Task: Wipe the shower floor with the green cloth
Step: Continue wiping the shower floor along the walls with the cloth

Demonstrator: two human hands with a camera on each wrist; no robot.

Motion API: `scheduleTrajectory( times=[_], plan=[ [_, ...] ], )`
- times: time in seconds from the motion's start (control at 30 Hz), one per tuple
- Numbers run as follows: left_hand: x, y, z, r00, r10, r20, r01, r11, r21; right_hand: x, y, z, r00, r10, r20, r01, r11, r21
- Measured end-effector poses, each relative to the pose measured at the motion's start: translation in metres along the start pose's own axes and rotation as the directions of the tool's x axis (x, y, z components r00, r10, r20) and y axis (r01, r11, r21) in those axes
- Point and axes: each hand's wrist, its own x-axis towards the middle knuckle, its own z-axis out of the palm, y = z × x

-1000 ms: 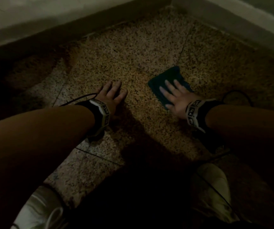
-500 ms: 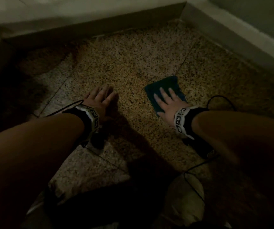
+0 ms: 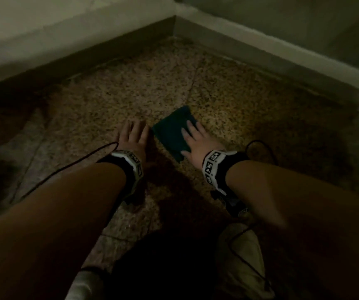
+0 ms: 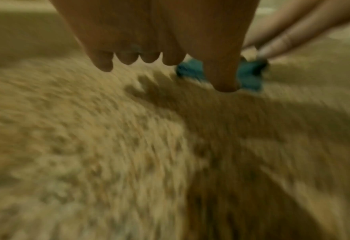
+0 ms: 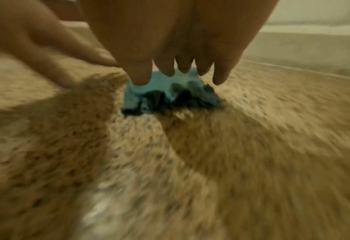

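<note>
Cloth = small green square, folded, flat on the speckled shower floor, roughly mid-frame in head view, just in front of the person & well short of the corner where the two pale wall bases meet.

Right hand lies palm-down on the cloth's right half; fingers straight & a bit spread, pressing on top of it, not curled round it. Right wrist view agrees: fingertips sit on the fabric, w/ the cloth's near edge bunched & rumpled below them. Thumb points out to the left, tip at the cloth's near-left edge.

Left hand is flat on bare floor just left of the cloth, fingers straight & close together, holding nothing. Whether its thumb side touches the cloth edge — can't tell; head view shows them v. close. Left wrist view: fingertips down at the floor, green cloth peeking out behind the thumb, right hand's fingers coming in from the upper right.

Both wrist views heavily smeared, floor texture streaked. Each wrist has a black band w/ white patterned blocks; thin black cable trails off the left one. Light-coloured shoe at bottom right, dim.
</note>
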Motion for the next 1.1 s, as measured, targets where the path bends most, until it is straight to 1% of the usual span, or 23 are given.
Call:
scheduleTrajectory(
  times=[0.1, 0.13, 0.2, 0.27, 0.33, 0.4, 0.47, 0.53, 0.63, 0.67, 0.77, 0.83, 0.9, 1.0, 1.1],
  plan=[
    [0.012, 0.000, 0.018, 0.998, 0.061, -0.008, -0.060, 0.993, 0.101, -0.001, -0.007, 0.011, 0.996, 0.093, 0.008, -0.094, 0.995, 0.042],
    [0.015, -0.003, 0.022, 0.997, 0.077, -0.025, -0.074, 0.991, 0.108, 0.001, -0.011, 0.013, 0.994, 0.110, -0.005, -0.109, 0.993, 0.047],
    [0.015, -0.005, 0.017, 0.994, 0.080, -0.070, -0.072, 0.991, 0.115, 0.007, -0.014, 0.005, 0.991, 0.109, -0.072, -0.109, 0.994, 0.001],
    [0.018, -0.012, 0.020, 0.990, 0.120, -0.069, -0.112, 0.987, 0.119, 0.018, -0.024, 0.007, 0.987, 0.130, -0.099, -0.124, 0.990, 0.071],
    [0.019, -0.018, 0.025, 0.989, 0.135, -0.057, -0.128, 0.986, 0.111, 0.026, -0.032, 0.010, 0.984, 0.161, -0.080, -0.147, 0.976, 0.159],
    [0.023, -0.023, 0.030, 0.987, 0.148, -0.066, -0.139, 0.983, 0.122, 0.032, -0.034, 0.014, 0.982, 0.173, -0.074, -0.157, 0.970, 0.188],
    [0.025, -0.026, 0.032, 0.983, 0.164, -0.078, -0.153, 0.980, 0.130, 0.032, -0.034, 0.020, 0.982, 0.164, -0.097, -0.147, 0.977, 0.157],
    [0.025, -0.027, 0.033, 0.982, 0.169, -0.083, -0.158, 0.980, 0.122, 0.024, -0.032, 0.029, 0.984, 0.112, -0.138, -0.097, 0.989, 0.114],
    [0.022, -0.025, 0.034, 0.979, 0.179, -0.100, -0.167, 0.979, 0.117, 0.000, -0.025, 0.054, 0.978, 0.038, -0.203, -0.032, 0.999, 0.032],
    [0.022, -0.024, 0.035, 0.977, 0.183, -0.110, -0.169, 0.978, 0.126, -0.010, -0.023, 0.064, 0.982, 0.030, -0.189, -0.027, 0.999, 0.017],
    [0.017, -0.026, 0.038, 0.973, 0.191, -0.132, -0.174, 0.976, 0.134, -0.035, -0.020, 0.093, 0.998, 0.012, -0.068, -0.013, 1.000, -0.022],
    [0.019, -0.027, 0.039, 0.965, 0.215, -0.147, -0.192, 0.969, 0.157, -0.049, -0.021, 0.108, 0.999, 0.024, -0.031, -0.025, 0.999, -0.024],
    [0.019, -0.026, 0.038, 0.961, 0.239, -0.142, -0.207, 0.956, 0.208, -0.057, -0.025, 0.118, 0.998, 0.048, -0.041, -0.048, 0.999, 0.018],
    [0.016, -0.021, 0.034, 0.962, 0.247, -0.119, -0.208, 0.941, 0.266, -0.054, -0.036, 0.123, 0.991, 0.088, -0.100, -0.077, 0.991, 0.110],
    [0.013, -0.016, 0.036, 0.966, 0.239, -0.096, -0.210, 0.948, 0.238, -0.043, -0.040, 0.124, 0.983, 0.143, -0.118, -0.123, 0.979, 0.161]
  ],
)
